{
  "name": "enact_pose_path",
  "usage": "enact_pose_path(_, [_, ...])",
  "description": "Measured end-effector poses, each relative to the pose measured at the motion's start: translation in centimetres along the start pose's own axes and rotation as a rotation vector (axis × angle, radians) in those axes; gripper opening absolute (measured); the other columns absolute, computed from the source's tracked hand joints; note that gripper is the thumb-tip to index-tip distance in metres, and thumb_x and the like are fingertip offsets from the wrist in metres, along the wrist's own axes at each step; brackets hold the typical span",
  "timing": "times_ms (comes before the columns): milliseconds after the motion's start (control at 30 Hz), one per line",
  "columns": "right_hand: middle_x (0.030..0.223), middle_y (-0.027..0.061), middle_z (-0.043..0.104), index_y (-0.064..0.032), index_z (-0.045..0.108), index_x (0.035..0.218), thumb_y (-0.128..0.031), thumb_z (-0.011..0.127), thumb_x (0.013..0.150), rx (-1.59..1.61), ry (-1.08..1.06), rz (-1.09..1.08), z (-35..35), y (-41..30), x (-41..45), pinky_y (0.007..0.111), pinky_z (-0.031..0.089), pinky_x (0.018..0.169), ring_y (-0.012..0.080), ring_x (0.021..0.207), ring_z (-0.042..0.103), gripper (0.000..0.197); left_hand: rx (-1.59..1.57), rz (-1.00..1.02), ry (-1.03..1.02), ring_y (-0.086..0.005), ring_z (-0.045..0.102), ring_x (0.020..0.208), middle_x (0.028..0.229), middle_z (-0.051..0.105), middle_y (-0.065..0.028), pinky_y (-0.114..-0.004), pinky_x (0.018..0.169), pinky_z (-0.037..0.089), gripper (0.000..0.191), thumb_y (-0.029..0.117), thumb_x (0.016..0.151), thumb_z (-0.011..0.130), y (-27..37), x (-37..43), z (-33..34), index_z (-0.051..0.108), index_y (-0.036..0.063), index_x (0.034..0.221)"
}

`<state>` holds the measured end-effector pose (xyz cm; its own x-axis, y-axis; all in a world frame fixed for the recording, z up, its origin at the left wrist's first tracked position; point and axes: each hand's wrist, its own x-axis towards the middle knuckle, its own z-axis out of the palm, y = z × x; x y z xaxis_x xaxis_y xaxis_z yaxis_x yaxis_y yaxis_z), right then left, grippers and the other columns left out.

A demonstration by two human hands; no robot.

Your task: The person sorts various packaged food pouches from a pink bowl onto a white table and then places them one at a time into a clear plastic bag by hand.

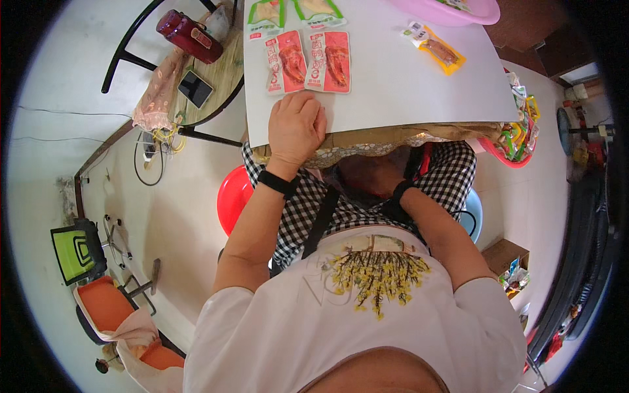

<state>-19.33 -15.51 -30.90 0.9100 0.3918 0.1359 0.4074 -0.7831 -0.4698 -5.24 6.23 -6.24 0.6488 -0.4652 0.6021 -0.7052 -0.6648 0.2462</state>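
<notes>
My left hand [297,123] rests on the near edge of the white tabletop [393,100], its fingers curled in and nothing seen in them. Just beyond the knuckles lie two red-and-white snack packets [291,64] side by side, their lower edges close to my fingers. Behind these are two green-edged clear packets [318,11], cut off by the picture's top. A yellow packet [439,48] with a brown piece of food inside lies apart on the right. My right hand [378,174] is below the table edge, over my lap in shadow; its fingers and anything in them are hidden.
A pink basin [454,14] stands at the table's far right. Beside the table, a red basket [523,157] holds several packets. On the left, a round table [226,73] carries a dark red jar [191,37] and a phone [195,89]. A red stool [231,199] is by my left leg.
</notes>
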Motion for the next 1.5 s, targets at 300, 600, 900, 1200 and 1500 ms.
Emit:
enact_pose_path(300, [0.121,0.0184,0.063,-0.0062,0.068,0.115,-0.025,0.048,0.095,0.155,-0.427,0.180,1.8,2.2,-2.1,0.040,0.045,0.095,0.0327,0.110,0.060,0.033,0.035,-0.015,-0.025,-0.0279,0.059,0.093,0.098,0.062,-0.0067,-0.040,0.080,0.046,0.012,0.011,0.074,0.067,-0.2,-0.2,0.0,0.060,0.0071,0.083])
enact_pose_path(600, [0.109,0.0203,0.067,-0.0040,0.070,0.108,-0.023,0.054,0.090,-0.001,-0.348,0.268,-0.3,0.3,-0.9,0.042,0.048,0.088,0.0352,0.099,0.064,0.030,0.053,0.010,-0.045,-0.0286,0.059,0.091,0.097,0.063,-0.0075,-0.040,0.078,0.047,0.011,0.011,0.075,0.066,0.0,0.3,0.0,0.061,0.0075,0.084])
enact_pose_path(900, [0.103,0.0226,0.068,-0.0022,0.071,0.105,-0.019,0.058,0.086,0.045,-0.519,0.462,-3.8,0.3,-0.8,0.044,0.051,0.084,0.0368,0.094,0.065,0.028,0.102,0.020,-0.001,-0.0255,0.060,0.088,0.096,0.064,-0.0025,-0.038,0.075,0.048,0.009,0.015,0.078,0.065,-0.7,-0.1,1.0,0.063,0.0111,0.086])
enact_pose_path(1200, [0.107,0.0243,0.067,-0.0005,0.070,0.107,-0.016,0.060,0.087,0.092,-0.574,0.431,-4.3,-1.3,-1.1,0.045,0.051,0.086,0.0375,0.098,0.064,0.028,0.118,0.020,0.014,-0.0243,0.060,0.089,0.095,0.065,-0.0015,-0.038,0.075,0.047,0.007,0.016,0.079,0.065,-0.5,0.0,1.0,0.063,0.0110,0.084])
enact_pose_path(1500, [0.107,0.0259,0.066,-0.0006,0.069,0.108,-0.017,0.061,0.086,0.026,-0.525,0.434,-5.0,-0.7,-0.6,0.047,0.051,0.085,0.0382,0.096,0.064,0.029,0.117,0.009,-0.011,-0.0259,0.060,0.090,0.098,0.065,-0.0030,-0.039,0.076,0.048,0.009,0.017,0.080,0.064,-0.5,0.0,1.1,0.063,0.0106,0.086])
